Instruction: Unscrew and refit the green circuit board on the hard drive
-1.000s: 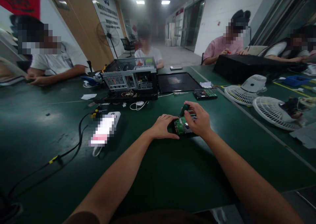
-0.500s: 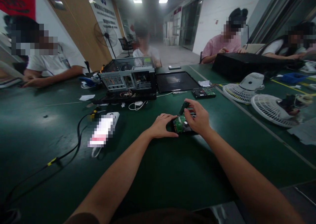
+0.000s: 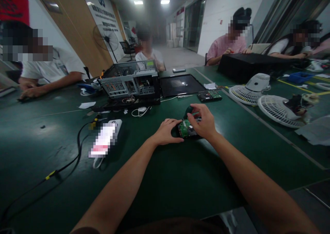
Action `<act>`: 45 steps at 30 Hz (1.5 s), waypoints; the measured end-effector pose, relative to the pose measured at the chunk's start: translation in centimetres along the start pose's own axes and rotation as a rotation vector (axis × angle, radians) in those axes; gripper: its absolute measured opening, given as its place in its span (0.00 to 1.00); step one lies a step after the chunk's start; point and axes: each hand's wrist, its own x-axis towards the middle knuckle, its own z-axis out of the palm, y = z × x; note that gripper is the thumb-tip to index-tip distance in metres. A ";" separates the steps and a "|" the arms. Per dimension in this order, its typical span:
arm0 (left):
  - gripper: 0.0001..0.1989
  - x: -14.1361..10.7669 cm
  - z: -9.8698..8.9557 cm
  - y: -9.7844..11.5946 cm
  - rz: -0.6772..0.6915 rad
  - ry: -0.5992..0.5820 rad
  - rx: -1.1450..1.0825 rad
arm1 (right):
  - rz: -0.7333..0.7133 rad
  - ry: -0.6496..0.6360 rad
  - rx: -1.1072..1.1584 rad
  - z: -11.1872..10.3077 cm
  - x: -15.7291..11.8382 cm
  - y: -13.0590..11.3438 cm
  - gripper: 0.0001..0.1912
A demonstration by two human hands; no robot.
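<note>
A hard drive with a green circuit board (image 3: 186, 128) lies on the green table in front of me. My left hand (image 3: 168, 132) grips its left end, thumb at the near edge and fingers at the far corner. In my right hand (image 3: 205, 121) is a dark green screwdriver handle (image 3: 188, 110), pinched by the fingers and leaning over the drive's far left corner. The screwdriver's tip is too small to make out. My right hand covers the right part of the drive.
Beyond stands an open computer case (image 3: 130, 82) beside a black panel (image 3: 182, 84). A second drive (image 3: 209, 95) lies behind my right hand. Fan parts (image 3: 279, 110) are at right, a lit phone (image 3: 105, 139) and black cable (image 3: 79, 144) at left. Several people sit around the table.
The whole view has shifted slightly, so most things appear further left. The screwdriver handle leans a little differently in my right hand. My left hand keeps its hold on the drive.
</note>
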 end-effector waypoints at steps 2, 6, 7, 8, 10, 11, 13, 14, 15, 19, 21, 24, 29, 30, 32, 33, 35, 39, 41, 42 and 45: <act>0.51 0.0 0.1 0.0 -0.005 0.004 0.002 | -0.002 -0.003 -0.004 -0.1 0.0 -0.1 0.20; 0.51 0.1 0.1 0.1 -0.008 0.008 0.007 | 0.005 0.001 -0.004 -0.1 0.0 -0.2 0.19; 0.51 0.1 0.1 0.1 -0.008 0.006 0.009 | 0.011 0.005 0.003 -0.1 0.0 -0.2 0.19; 0.51 0.1 0.1 0.1 -0.008 0.005 0.012 | 0.020 0.009 0.014 0.0 0.0 -0.2 0.18; 0.50 0.1 0.1 0.1 -0.001 0.003 0.016 | 0.045 0.010 0.042 0.1 -0.1 -0.3 0.18; 0.50 0.1 0.1 0.1 0.005 0.003 0.019 | 0.057 0.009 0.054 0.1 -0.1 -0.3 0.19; 0.51 0.1 0.1 0.1 0.012 0.007 0.022 | 0.065 0.010 0.062 0.3 -0.2 -0.2 0.19; 0.51 0.1 0.1 0.1 0.013 0.010 0.022 | 0.062 0.013 0.057 0.3 -0.2 -0.2 0.20; 0.51 0.1 0.1 0.0 0.013 0.010 0.022 | 0.056 0.019 0.047 0.4 -0.2 -0.2 0.19; 0.51 0.0 0.2 -0.1 0.016 0.005 0.018 | 0.036 0.032 0.014 0.4 -0.1 -0.3 0.19; 0.51 0.0 0.1 -0.2 0.016 0.002 0.016 | 0.023 0.019 0.008 0.3 -0.1 -0.3 0.19; 0.51 0.1 0.0 -0.1 0.012 -0.002 0.014 | -0.004 -0.013 0.009 0.2 -0.1 -0.2 0.20; 0.50 0.0 -0.2 0.1 0.004 -0.012 0.014 | 0.015 0.009 0.037 0.5 -0.2 0.1 0.20; 0.50 0.0 -0.2 0.1 0.004 -0.013 0.013 | 0.025 0.015 0.045 0.6 -0.3 0.1 0.20; 0.50 0.0 -0.2 0.1 0.002 -0.015 0.009 | 0.039 0.026 0.047 0.8 -0.3 0.2 0.20; 0.50 0.0 -0.3 0.1 0.001 -0.016 0.007 | 0.044 0.035 0.042 0.8 -0.3 0.2 0.20; 0.50 0.0 -0.3 0.1 0.003 -0.015 0.004 | 0.057 0.060 0.027 0.9 -0.4 0.1 0.20; 0.50 0.0 -0.3 0.1 0.009 -0.012 -0.001 | 0.088 0.090 0.007 1.1 -0.5 0.0 0.19; 0.50 0.0 -0.2 0.1 0.003 -0.009 -0.003 | 0.088 0.094 0.001 1.1 -0.5 0.1 0.19; 0.50 0.0 -0.2 0.1 0.001 -0.009 -0.003 | 0.084 0.097 -0.001 1.1 -0.5 0.1 0.19; 0.50 0.1 -0.2 0.1 -0.004 -0.014 -0.005 | 0.072 0.107 -0.009 1.1 -0.5 0.1 0.18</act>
